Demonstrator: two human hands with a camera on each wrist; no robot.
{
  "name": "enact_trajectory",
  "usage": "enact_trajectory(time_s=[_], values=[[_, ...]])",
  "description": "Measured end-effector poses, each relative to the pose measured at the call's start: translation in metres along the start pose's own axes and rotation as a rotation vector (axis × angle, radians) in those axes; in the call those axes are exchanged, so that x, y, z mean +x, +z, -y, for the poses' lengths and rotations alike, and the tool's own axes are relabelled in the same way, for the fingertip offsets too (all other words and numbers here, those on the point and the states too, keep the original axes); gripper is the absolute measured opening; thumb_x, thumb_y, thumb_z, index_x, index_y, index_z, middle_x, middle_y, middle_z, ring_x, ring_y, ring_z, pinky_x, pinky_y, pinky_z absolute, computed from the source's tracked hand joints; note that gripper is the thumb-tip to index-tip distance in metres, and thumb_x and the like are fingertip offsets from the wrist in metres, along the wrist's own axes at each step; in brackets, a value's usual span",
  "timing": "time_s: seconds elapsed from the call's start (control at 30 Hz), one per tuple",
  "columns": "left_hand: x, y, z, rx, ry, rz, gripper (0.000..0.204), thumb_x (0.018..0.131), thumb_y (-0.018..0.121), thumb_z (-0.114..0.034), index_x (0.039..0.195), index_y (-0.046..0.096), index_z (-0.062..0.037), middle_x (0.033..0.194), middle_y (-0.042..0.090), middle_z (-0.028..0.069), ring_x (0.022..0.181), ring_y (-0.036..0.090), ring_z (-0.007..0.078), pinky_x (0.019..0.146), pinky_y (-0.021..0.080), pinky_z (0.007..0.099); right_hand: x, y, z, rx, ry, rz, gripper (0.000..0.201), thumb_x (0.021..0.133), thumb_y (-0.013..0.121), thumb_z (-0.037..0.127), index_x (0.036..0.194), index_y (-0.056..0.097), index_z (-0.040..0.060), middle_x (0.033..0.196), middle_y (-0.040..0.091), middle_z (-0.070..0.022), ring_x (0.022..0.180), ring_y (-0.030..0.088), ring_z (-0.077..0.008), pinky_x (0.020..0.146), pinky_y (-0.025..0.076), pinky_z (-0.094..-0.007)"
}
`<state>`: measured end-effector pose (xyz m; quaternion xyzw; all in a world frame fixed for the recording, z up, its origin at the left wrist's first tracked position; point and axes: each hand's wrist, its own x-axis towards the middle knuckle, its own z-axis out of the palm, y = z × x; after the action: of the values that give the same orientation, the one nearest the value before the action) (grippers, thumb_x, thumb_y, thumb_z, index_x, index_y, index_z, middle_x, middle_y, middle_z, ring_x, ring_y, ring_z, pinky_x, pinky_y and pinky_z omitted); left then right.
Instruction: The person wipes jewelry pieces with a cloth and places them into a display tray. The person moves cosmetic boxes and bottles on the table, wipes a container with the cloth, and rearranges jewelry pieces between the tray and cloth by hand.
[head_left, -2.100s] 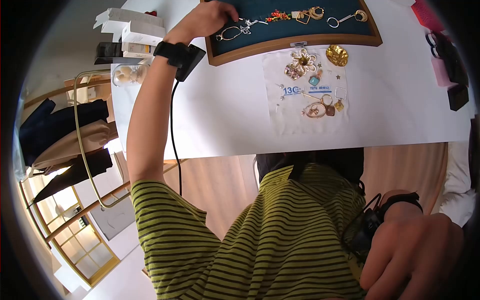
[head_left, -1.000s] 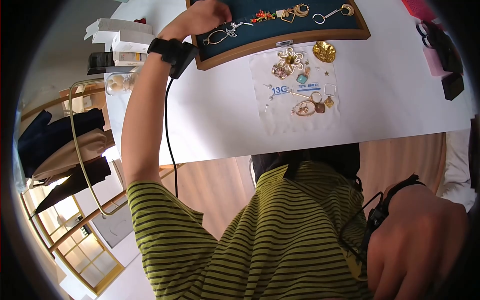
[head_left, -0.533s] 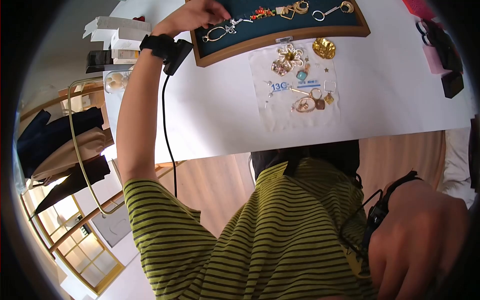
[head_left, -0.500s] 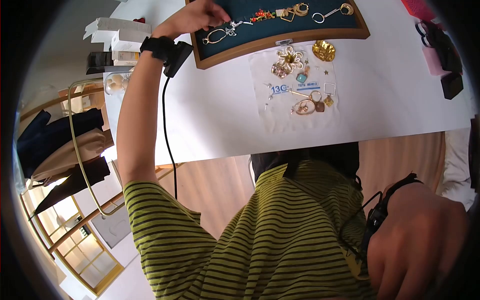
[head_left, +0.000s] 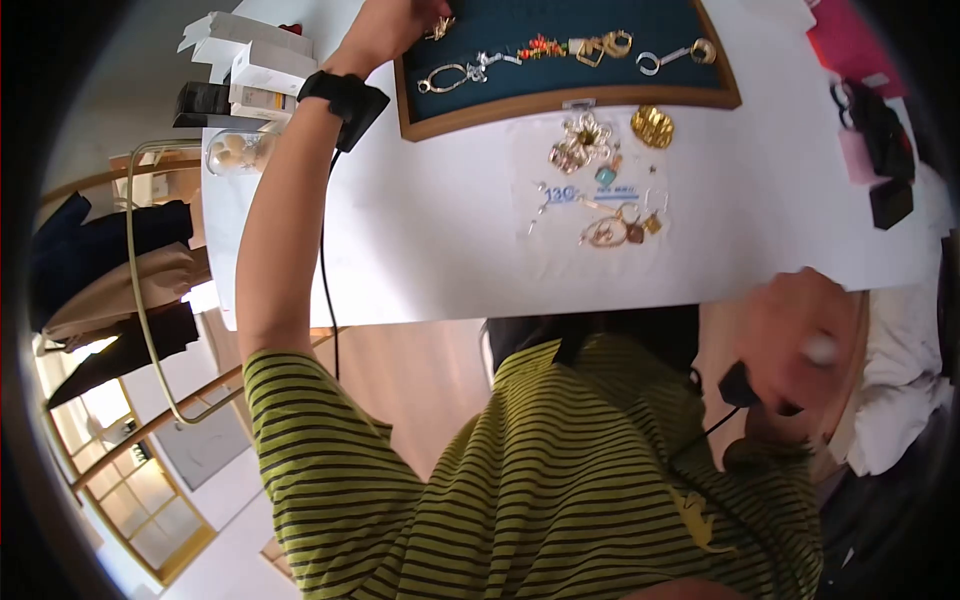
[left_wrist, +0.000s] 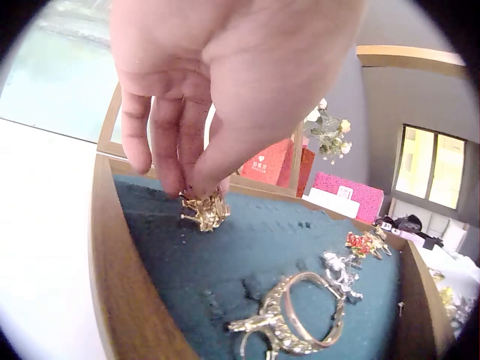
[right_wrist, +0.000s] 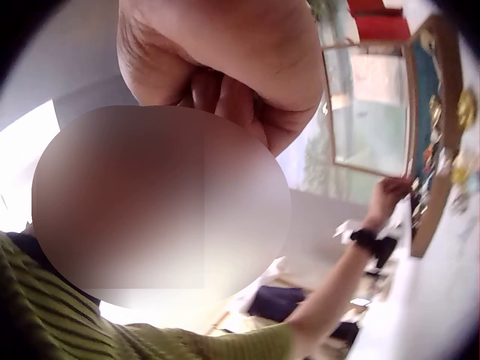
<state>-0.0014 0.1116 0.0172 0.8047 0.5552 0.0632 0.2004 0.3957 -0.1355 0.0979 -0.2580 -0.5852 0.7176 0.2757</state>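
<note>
My left hand [head_left: 390,30] reaches into the left part of a wooden jewellery case [head_left: 560,100] with a dark teal lining. In the left wrist view its fingertips pinch a small gold openwork ornament [left_wrist: 206,212], close over the lining. Below it lie a gold and silver bracelet [left_wrist: 304,341], a silver piece [left_wrist: 341,274] and a red and gold piece [left_wrist: 360,244]. My right hand [head_left: 795,345] is raised and blurred off the table's right front edge, with a small pale patch on it. Its fingers [right_wrist: 236,101] bend inward in the right wrist view; I cannot tell whether they hold anything.
A clear plastic bag [head_left: 540,255] with gold jewellery lies before the case, near a crumpled gold disc [head_left: 653,127]. White boxes [head_left: 270,65] and a glass jar [head_left: 238,150] stand left. A pink box [head_left: 850,50] and black items [head_left: 885,150] sit right.
My right hand has risen from the lap toward the table's right front edge. My left hand has moved farther back, and the gold ornament now shows at its fingertips.
</note>
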Motion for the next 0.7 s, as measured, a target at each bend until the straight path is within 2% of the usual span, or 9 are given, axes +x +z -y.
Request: enact_trajectory(time_s=[0.03,0.07,0.1,0.13,0.2,0.3,0.4,0.63,0.7], values=[[0.001,0.005,0.023,0.091,0.096,-0.141,0.017,0.089,0.059,-0.007,0.101,0.071,-0.0051,0.097,0.071,0.0114,0.088,0.067,0.0213,0.079,0.052,0.0323,0.005,0.003,-0.027,0.094,-0.087,-0.118,0.009,0.078,0.063,-0.003,0.085,0.058,-0.0039,0.073,0.06,-0.0077,0.057,0.057,-0.011,0.052,0.043,-0.023],[0.001,0.004,0.023,0.069,0.091,-0.197,0.017,0.089,0.059,-0.007,0.101,0.071,-0.0051,0.097,0.071,0.0114,0.088,0.067,0.0213,0.079,0.052,0.0323,0.006,0.009,-0.036,0.137,0.058,-0.412,0.006,0.082,0.059,-0.002,0.087,0.058,-0.0032,0.071,0.055,-0.0061,0.053,0.051,-0.0085,0.051,0.038,-0.0223],[-0.005,0.003,0.02,0.155,0.14,-0.241,0.017,0.088,0.062,-0.009,0.102,0.071,-0.0069,0.095,0.072,0.0111,0.087,0.068,0.0249,0.081,0.053,0.0344,0.004,0.002,-0.055,0.17,0.036,-0.437,0.005,0.084,0.055,-0.002,0.089,0.057,-0.0029,0.073,0.053,-0.0054,0.053,0.045,-0.0073,0.05,0.034,-0.0225],[-0.01,0.002,0.015,0.243,0.188,-0.284,0.018,0.087,0.065,-0.012,0.103,0.071,-0.0088,0.093,0.072,0.0108,0.085,0.069,0.0284,0.082,0.054,0.0365,0.001,-0.004,-0.067,0.142,0.028,-0.43,0.005,0.084,0.055,-0.002,0.089,0.057,-0.0029,0.073,0.053,-0.0054,0.053,0.045,-0.0073,0.05,0.034,-0.0225],[-0.017,0.008,0.01,0.144,0.175,-0.267,0.02,0.085,0.069,-0.013,0.104,0.072,-0.0099,0.094,0.072,0.0099,0.086,0.068,0.0279,0.084,0.053,0.0363,-0.007,-0.014,-0.086,0.21,0.009,-0.572,0.006,0.085,0.054,-0.003,0.091,0.056,-0.0023,0.074,0.052,-0.004,0.055,0.044,-0.0072,0.051,0.034,-0.0229],[-0.026,0.012,-0.003,0.138,0.157,-0.188,0.02,0.082,0.07,-0.007,0.103,0.071,-0.0068,0.098,0.07,0.0116,0.09,0.066,0.0274,0.086,0.052,0.0348,-0.012,-0.025,-0.1,0.346,0.014,-0.609,0.005,0.086,0.053,-0.004,0.09,0.055,-0.0016,0.073,0.051,-0.0029,0.055,0.043,-0.0074,0.051,0.034,-0.0231],[-0.019,0.015,0.005,0.045,0.078,-0.196,0.019,0.082,0.069,-0.006,0.101,0.071,-0.0051,0.096,0.07,0.0122,0.088,0.067,0.027,0.085,0.053,0.0345,-0.011,-0.026,-0.107,0.341,0.003,-0.619,0.006,0.087,0.051,-0.005,0.091,0.055,-0.0011,0.072,0.05,-0.0024,0.055,0.043,-0.0075,0.052,0.033,-0.0229],[-0.013,0.009,0.005,0.061,0.064,-0.167,0.016,0.082,0.067,-0.003,0.097,0.071,-0.004,0.09,0.071,0.0114,0.084,0.068,0.0266,0.083,0.054,0.0342,-0.011,-0.025,-0.127,0.303,0.016,-0.621,0.007,0.087,0.05,-0.005,0.09,0.055,-0.0015,0.07,0.049,-0.0023,0.054,0.042,-0.0076,0.051,0.033,-0.0233],[-0.015,0.008,0.006,0.123,0.111,-0.244,0.016,0.081,0.067,0.0,0.097,0.071,-0.0026,0.087,0.071,0.0093,0.078,0.068,0.0201,0.075,0.055,0.0315,-0.011,-0.026,-0.129,0.295,-0.006,-0.618,0.008,0.087,0.049,-0.006,0.09,0.055,-0.0016,0.07,0.049,-0.0023,0.054,0.042,-0.0076,0.052,0.033,-0.0232]])
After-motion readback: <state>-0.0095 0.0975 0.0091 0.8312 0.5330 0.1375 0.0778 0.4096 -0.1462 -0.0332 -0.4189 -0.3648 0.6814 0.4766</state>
